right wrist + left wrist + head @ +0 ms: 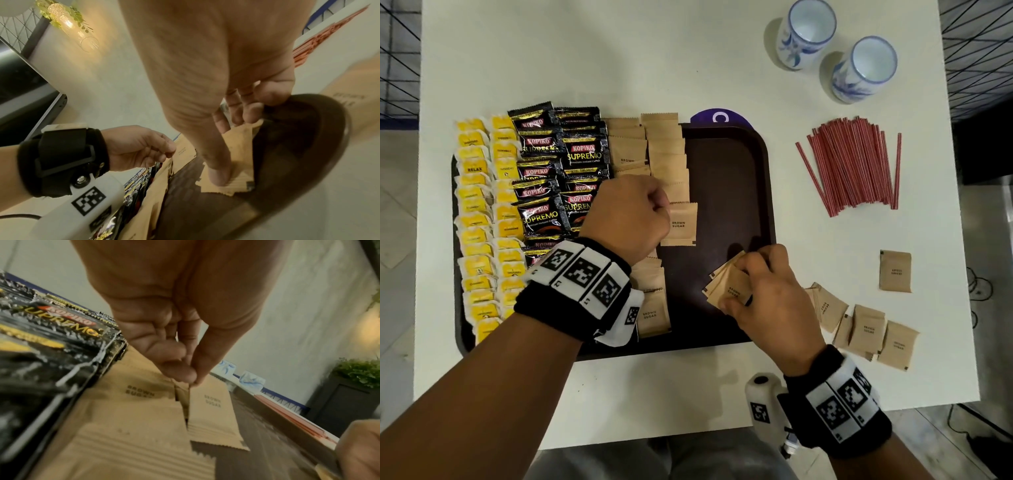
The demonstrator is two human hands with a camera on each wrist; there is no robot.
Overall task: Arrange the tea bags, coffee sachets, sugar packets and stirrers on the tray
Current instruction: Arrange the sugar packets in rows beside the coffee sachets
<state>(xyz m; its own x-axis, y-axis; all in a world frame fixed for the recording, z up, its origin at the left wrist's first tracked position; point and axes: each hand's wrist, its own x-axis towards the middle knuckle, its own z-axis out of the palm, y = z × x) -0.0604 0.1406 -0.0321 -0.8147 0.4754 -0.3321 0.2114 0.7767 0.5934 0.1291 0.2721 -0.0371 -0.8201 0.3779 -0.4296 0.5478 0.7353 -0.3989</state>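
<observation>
A dark brown tray (726, 192) holds rows of yellow tea bags (482, 219), black coffee sachets (551, 171) and brown sugar packets (664, 154). My left hand (633, 216) pinches the top edge of one sugar packet (681, 224) (207, 410) in the right sugar row, thumb against forefinger. My right hand (760, 291) hovers over the tray's near right part and holds a small stack of sugar packets (729, 287) (238, 155). Red stirrers (856, 164) lie in a pile on the table, right of the tray.
Several loose sugar packets (866, 329) lie on the white table (654, 61) near the front right, one more (895, 270) apart. Two blue-and-white cups (806, 34) (863, 70) stand at the back right. A purple disc (719, 118) peeks from behind the tray.
</observation>
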